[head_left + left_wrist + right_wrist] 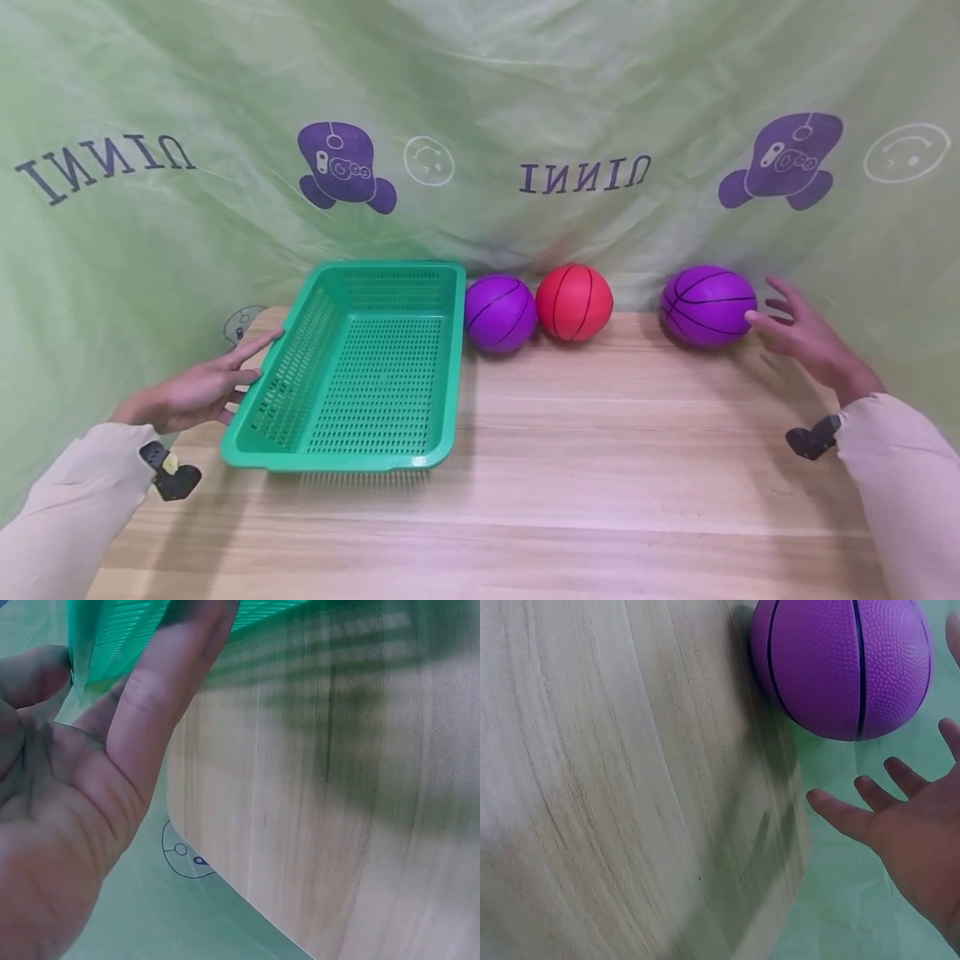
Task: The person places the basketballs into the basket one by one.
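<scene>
A green plastic basket (375, 461) with slotted walls stands at the left of the wooden table. My left hand (198, 392) holds its left rim, the thumb and fingers on either side of the edge; the left wrist view shows this hand (82, 780) close up. Far to the right, a purple ball (708, 306) with black lines rests near the table's back edge. Beside it my right hand (810, 342) has its fingers spread and holds nothing. In the right wrist view a gap shows between that hand (907, 825) and the purple ball (840, 667).
Another purple ball (500, 314) sits against the basket's right side, with a red ball (574, 302) touching or almost touching it. A green printed cloth (480, 108) hangs behind the table (600, 467) and at both sides.
</scene>
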{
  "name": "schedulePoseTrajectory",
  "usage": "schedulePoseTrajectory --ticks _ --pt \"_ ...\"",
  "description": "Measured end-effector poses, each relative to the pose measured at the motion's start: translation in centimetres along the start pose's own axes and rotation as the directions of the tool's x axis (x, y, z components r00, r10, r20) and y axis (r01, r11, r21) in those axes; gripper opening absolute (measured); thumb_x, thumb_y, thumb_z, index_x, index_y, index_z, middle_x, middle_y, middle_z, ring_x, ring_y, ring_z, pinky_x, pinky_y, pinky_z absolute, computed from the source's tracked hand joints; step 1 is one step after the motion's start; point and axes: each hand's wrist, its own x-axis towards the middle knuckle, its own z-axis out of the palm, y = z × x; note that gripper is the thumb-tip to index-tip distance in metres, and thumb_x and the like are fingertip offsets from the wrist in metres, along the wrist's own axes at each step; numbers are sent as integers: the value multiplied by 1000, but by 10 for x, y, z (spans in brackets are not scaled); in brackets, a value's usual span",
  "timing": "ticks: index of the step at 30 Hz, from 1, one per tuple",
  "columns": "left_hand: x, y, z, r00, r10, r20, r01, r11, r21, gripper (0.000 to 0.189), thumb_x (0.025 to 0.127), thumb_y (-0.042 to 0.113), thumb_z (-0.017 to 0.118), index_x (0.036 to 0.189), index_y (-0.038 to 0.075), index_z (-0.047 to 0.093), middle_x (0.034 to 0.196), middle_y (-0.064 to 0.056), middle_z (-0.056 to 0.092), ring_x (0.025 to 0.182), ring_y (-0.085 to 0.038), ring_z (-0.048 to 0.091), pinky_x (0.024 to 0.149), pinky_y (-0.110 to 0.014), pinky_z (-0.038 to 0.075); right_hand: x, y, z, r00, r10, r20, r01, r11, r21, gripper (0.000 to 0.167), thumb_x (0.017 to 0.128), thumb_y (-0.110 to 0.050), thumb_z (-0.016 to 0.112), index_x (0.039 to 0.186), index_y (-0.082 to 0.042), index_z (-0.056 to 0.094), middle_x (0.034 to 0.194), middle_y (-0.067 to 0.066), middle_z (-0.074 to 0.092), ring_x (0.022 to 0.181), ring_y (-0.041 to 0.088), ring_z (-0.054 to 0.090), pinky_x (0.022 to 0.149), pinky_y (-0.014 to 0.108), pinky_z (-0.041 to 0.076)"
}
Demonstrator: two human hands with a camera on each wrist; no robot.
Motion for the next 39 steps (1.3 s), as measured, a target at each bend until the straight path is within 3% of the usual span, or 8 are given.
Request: schedulePoseTrajectory --ticks 6,10,14,17,23,30,35,39 --pt "-1 -4 -2 1000 23 20 -23 1000 -7 71 111 19 36 157 43 -13 157 -33 3 113 -37 62 86 -61 54 10 9 -1 999 11 37 -12 999 46 84 105 -23 53 161 -26 -9 159 35 -4 139 58 15 79 15 53" --pt "1 -4 0 1000 20 14 -20 1000 -14 71 111 19 36 158 41 -13 157 -32 3 115 -36 62 86 -61 54 15 15 -4 998 -27 59 18 988 156 77 107 -16 48 162 -27 -6 158 35 -7 131 25 42 82 20 55" --pt "3 -3 1 1000 12 4 -12 1000 -19 71 111 19 36 158 40 -13 159 -30 3 117 -34 61 88 -61 53 19 20 -5 995 -71 68 42 930 366 74 107 -8 44 162 -25 -2 158 31 -17 106 -3 54 81 22 57" --pt "4 -4 0 1000 16 13 -16 1000 -20 71 111 19 35 158 42 -13 160 -31 -1 117 -33 61 87 -62 53 24 22 -4 995 -71 71 34 905 425 74 107 -9 45 162 -26 -1 159 27 -21 103 -5 54 79 21 57" --pt "2 -5 -2 999 31 34 -30 999 -37 71 111 18 35 158 41 -13 157 -33 2 116 -34 62 87 -64 51 38 24 2 997 -17 82 -20 903 428 75 107 -17 47 161 -35 -1 162 18 -20 132 21 33 76 18 54" --pt "3 -3 -2 999 29 45 -27 999 -47 70 112 18 34 158 42 -13 159 -30 -1 118 -34 60 87 -64 51 47 29 9 995 -72 68 12 769 639 76 106 -10 44 161 -32 -3 143 14 13 100 2 59 75 24 57" --pt "3 -3 -3 999 26 29 -25 998 -54 68 112 18 32 158 42 -11 159 -31 -1 117 -32 61 86 -64 52 51 25 15 996 -65 60 16 804 595 72 105 -10 47 161 -30 7 133 5 27 97 4 63 76 23 58" --pt "2 -5 -4 999 31 24 -29 998 -57 68 112 20 34 158 42 -10 153 -25 23 115 -33 62 86 -64 52 52 22 19 998 -48 50 10 814 581 71 105 -9 49 161 -29 11 129 2 31 97 3 62 76 22 57"
